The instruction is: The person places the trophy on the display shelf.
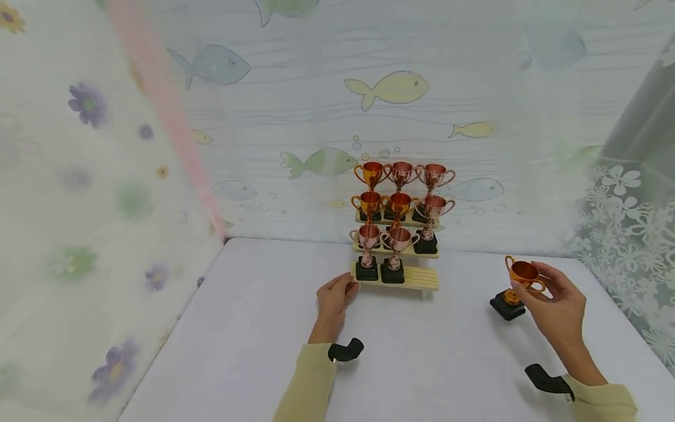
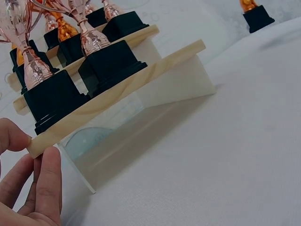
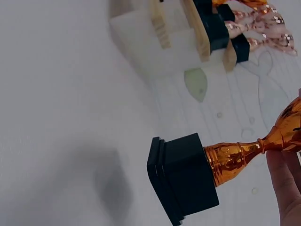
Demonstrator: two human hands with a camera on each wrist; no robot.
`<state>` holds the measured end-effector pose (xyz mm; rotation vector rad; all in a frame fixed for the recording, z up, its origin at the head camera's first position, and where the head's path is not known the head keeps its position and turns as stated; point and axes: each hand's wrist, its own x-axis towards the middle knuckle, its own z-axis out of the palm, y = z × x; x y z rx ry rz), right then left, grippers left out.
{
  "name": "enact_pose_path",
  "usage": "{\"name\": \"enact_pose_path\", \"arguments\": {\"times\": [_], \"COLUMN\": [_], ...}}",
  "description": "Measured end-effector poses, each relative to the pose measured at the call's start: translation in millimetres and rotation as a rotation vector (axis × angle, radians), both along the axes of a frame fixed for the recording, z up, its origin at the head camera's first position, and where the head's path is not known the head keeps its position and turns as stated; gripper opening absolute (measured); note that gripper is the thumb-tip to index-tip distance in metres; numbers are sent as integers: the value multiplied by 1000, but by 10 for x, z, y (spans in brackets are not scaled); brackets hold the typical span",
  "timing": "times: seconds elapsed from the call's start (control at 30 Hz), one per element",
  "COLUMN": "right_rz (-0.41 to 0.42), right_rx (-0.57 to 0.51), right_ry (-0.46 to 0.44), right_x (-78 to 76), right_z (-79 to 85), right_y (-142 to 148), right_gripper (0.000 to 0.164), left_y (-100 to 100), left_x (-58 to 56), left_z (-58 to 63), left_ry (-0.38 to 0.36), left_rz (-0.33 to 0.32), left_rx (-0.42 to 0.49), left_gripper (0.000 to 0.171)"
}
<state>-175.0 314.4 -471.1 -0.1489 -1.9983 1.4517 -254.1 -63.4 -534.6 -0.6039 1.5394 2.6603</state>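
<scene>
A small orange-gold trophy (image 1: 508, 308) with a black base is in my right hand (image 1: 563, 305), at the right of the table. Thumb and fingers grip its cup, and in the right wrist view the tilted base (image 3: 188, 176) hangs above its shadow. My left hand (image 1: 332, 302) pinches the left end of the lowest step of a three-step wooden rack (image 1: 422, 278). Two rose-gold trophies (image 1: 367, 261) stand on that step, at its left and middle. The middle and top steps each carry three trophies, gold (image 1: 372, 173) ones and rose-gold ones.
The rack has translucent side supports (image 2: 181, 84) and stands near the back edge of the white-covered table (image 1: 253, 328). Behind it hangs a fish-patterned curtain (image 1: 263, 117). Flowered cloth (image 1: 68, 223) borders the left side and white lace (image 1: 633, 234) the right.
</scene>
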Motion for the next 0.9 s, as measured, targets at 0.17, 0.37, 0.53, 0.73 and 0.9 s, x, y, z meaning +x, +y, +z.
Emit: {"name": "enact_pose_path", "arguments": {"times": [0.17,0.37,0.53,0.73,0.9], "right_rz": [120,256,334,455,556], "right_rx": [77,141,155,163,95], "right_ry": [54,102,102,82,72], "right_x": [-28,-144,-271,-456,-605], "right_z": [26,91,171,214,216], "right_y": [-186,-397,-585,-727,-780], "right_gripper": [56,55,53,51,50], "left_y": [2,-2,-10,-5,5], "left_x": [6,0,-9,0,-1], "left_z": [12,19,13,13,27], "left_ry": [5,3,-3,-13,-21], "left_rz": [-5,5,11,6,2], "left_rx": [2,-4,-4,-6,3], "left_gripper": [36,34,33,33,33]}}
